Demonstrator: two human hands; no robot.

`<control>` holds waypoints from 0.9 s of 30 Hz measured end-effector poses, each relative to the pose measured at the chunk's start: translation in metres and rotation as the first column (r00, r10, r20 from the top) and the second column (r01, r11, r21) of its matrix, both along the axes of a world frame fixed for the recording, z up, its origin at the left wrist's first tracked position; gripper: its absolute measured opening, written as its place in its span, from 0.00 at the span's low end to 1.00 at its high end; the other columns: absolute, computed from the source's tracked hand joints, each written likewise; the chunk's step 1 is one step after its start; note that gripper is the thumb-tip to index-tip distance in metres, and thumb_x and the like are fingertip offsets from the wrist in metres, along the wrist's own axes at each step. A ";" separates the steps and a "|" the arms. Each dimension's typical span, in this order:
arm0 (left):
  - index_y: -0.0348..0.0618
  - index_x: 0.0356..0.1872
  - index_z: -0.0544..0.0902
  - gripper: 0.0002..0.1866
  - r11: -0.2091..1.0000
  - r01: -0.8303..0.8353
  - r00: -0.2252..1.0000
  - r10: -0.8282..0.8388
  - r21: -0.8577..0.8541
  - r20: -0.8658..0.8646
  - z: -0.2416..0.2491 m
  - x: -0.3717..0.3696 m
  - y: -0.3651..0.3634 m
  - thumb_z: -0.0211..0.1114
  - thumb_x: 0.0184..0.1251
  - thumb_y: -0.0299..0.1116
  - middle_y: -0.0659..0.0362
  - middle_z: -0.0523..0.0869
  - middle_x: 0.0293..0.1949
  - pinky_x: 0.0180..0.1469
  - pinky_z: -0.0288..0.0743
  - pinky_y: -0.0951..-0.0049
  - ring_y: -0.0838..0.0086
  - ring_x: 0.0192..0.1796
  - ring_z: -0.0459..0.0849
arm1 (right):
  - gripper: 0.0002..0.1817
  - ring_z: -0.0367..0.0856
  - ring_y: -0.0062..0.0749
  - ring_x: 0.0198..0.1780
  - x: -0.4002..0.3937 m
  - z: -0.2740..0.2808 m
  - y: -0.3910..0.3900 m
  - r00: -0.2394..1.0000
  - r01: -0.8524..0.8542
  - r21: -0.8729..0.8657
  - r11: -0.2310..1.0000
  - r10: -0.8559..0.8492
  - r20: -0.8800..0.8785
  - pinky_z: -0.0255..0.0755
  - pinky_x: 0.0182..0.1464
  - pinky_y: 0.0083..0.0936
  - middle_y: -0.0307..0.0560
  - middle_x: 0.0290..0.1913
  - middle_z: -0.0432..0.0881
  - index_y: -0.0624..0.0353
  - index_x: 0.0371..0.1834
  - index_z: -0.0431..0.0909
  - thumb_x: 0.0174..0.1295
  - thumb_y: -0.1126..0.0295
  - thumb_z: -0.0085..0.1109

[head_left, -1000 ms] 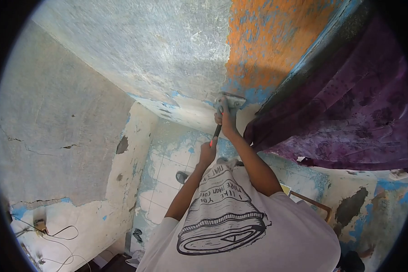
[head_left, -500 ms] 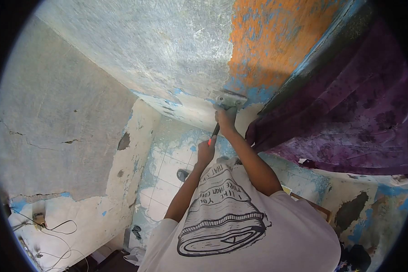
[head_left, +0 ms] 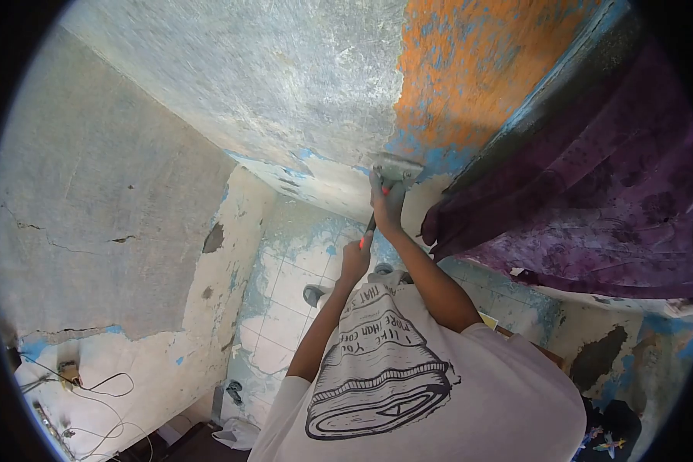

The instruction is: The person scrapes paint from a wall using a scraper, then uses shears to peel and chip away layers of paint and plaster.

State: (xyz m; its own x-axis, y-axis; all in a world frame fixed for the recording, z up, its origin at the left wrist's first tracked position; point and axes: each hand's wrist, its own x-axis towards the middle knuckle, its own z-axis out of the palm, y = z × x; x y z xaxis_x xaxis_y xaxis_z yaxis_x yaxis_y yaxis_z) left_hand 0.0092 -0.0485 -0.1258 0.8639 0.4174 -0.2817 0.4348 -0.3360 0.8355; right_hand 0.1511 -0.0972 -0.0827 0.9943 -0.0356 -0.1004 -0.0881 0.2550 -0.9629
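A wide-bladed paint scraper (head_left: 399, 166) with a dark handle and red-orange accents is held in both hands. My right hand (head_left: 389, 206) grips it close behind the head, and my left hand (head_left: 354, 260) is wrapped round the lower end of the handle. The scraper's head is at the lower part of the wall, just under the edge of a patch of orange paint (head_left: 477, 69) flecked with blue. To its left the wall is scraped to a grey-white surface (head_left: 285, 77). My right hand hides part of the handle.
A purple patterned curtain (head_left: 593, 192) hangs on the right. Grey wall (head_left: 108, 192) with cracks stands at the left, above loose cables (head_left: 115, 385). Paint flakes and dust cover the tiled floor (head_left: 285, 285). A white plastic bag (head_left: 237, 433) lies at the lower left.
The scraper and both hands have shifted slightly in view, along with the whole scene. My right hand's fingers have loosened a little, showing a red-orange part of the scraper.
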 end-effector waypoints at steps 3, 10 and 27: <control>0.26 0.21 0.78 0.38 1.000 0.023 0.999 -0.023 0.006 -0.049 -0.005 -0.009 0.002 0.53 0.77 0.59 0.36 0.76 0.17 0.32 0.69 0.49 0.45 0.23 0.80 | 0.25 0.56 0.15 0.13 -0.012 0.009 -0.009 0.998 0.039 0.035 0.999 -0.041 0.051 0.49 0.16 0.22 0.28 0.14 0.60 0.50 0.22 0.66 0.73 0.48 0.57; 0.28 0.22 0.79 0.38 0.999 -0.013 0.999 0.014 0.034 -0.036 -0.010 -0.001 0.000 0.54 0.76 0.59 0.36 0.77 0.18 0.32 0.69 0.48 0.44 0.24 0.81 | 0.29 0.55 0.14 0.14 -0.007 0.025 -0.012 0.978 -0.118 0.275 0.954 0.160 -0.134 0.47 0.17 0.19 0.29 0.16 0.57 0.49 0.26 0.62 0.73 0.37 0.50; 0.29 0.20 0.79 0.40 0.991 -0.013 0.991 0.030 0.130 -0.132 0.016 -0.018 0.005 0.53 0.75 0.63 0.40 0.78 0.18 0.32 0.70 0.49 0.49 0.24 0.80 | 0.32 0.53 0.13 0.12 -0.011 0.021 -0.013 0.944 -0.067 0.387 0.919 0.184 -0.274 0.45 0.15 0.19 0.27 0.14 0.56 0.47 0.20 0.60 0.71 0.34 0.50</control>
State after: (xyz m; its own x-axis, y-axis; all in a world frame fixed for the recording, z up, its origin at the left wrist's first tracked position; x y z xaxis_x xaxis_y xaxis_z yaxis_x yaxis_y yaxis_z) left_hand -0.0091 -0.0432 -0.1103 0.8127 0.4758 -0.3363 0.5475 -0.4262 0.7202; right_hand 0.1401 -0.1106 -0.0613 0.9083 0.1854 -0.3749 -0.4118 0.5526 -0.7246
